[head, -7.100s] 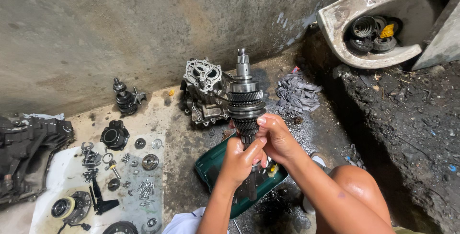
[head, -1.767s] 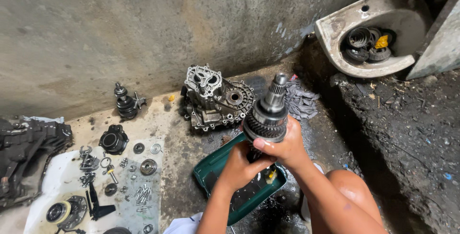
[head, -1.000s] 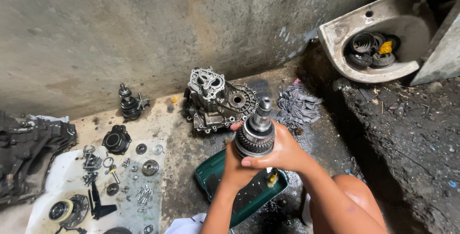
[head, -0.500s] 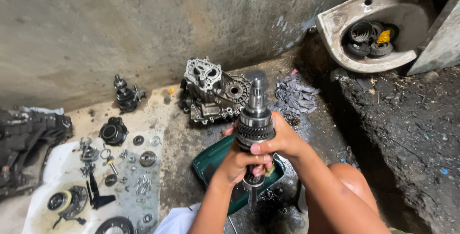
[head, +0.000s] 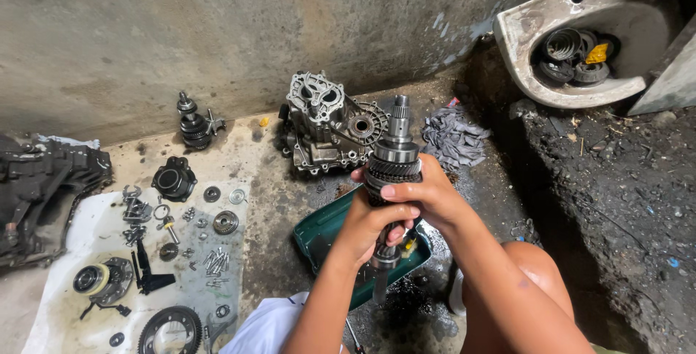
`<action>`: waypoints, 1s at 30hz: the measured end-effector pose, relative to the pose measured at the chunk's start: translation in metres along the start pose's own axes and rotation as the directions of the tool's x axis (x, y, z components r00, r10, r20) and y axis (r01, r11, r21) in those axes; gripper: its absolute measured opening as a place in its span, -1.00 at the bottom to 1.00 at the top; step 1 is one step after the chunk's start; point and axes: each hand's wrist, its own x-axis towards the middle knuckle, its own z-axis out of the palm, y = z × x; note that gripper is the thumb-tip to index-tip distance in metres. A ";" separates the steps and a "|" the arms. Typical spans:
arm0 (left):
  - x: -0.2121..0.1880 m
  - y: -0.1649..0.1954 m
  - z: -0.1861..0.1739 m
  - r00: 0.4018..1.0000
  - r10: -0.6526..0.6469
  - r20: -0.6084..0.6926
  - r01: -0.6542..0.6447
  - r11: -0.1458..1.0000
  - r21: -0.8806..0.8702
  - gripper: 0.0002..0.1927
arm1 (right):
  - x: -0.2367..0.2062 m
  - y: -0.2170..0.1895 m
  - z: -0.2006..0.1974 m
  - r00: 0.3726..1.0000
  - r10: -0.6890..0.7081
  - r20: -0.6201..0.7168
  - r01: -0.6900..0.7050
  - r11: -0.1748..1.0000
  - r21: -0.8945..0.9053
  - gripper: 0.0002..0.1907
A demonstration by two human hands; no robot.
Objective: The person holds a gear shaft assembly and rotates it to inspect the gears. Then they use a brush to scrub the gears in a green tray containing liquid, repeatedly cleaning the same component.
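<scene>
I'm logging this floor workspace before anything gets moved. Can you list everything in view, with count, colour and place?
gear shaft: one, dark grey steel, held upright over the tray
tray: one, green, on the floor under the hands
gearbox housing: one, silver-grey, against the wall behind the shaft
rag: one, grey, right of the housing
second gear shaft: one, dark, standing near the wall at left
round cap: one, black, at the sheet's top edge
white sheet: one, at lower left, carrying many small bolts, washers and bearings
ring gear: one, dark, at the sheet's bottom edge
dark casing: one, black, far left
basin: one, white, upper right, holding several dark rings
left hand: gripping the shaft low
right hand: gripping the gear stack
</scene>
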 end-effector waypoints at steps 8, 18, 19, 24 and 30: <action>-0.001 -0.004 -0.005 0.997 -0.021 0.080 0.026 0.997 -0.069 -0.81 | -0.003 -0.008 0.006 0.999 0.043 -0.004 -0.042 0.996 0.080 -0.40; 0.006 -0.010 -0.007 0.981 0.186 0.056 -0.182 0.981 -0.071 -0.69 | -0.002 -0.008 0.003 0.983 -0.101 -0.153 0.086 0.991 -0.107 -0.47; 0.006 -0.007 -0.007 0.984 0.165 0.061 -0.163 0.986 -0.027 -0.69 | -0.002 -0.008 0.002 0.981 -0.115 -0.156 0.103 0.991 -0.083 -0.47; 0.006 -0.007 0.000 0.984 0.167 0.059 -0.172 0.981 0.089 -0.68 | -0.004 -0.011 0.002 0.967 -0.088 -0.241 0.079 0.996 -0.044 -0.50; 0.012 -0.024 0.002 0.966 0.244 -0.086 -0.203 0.920 0.335 -0.55 | -0.005 -0.009 0.008 0.926 -0.115 -0.358 0.083 0.991 -0.104 -0.54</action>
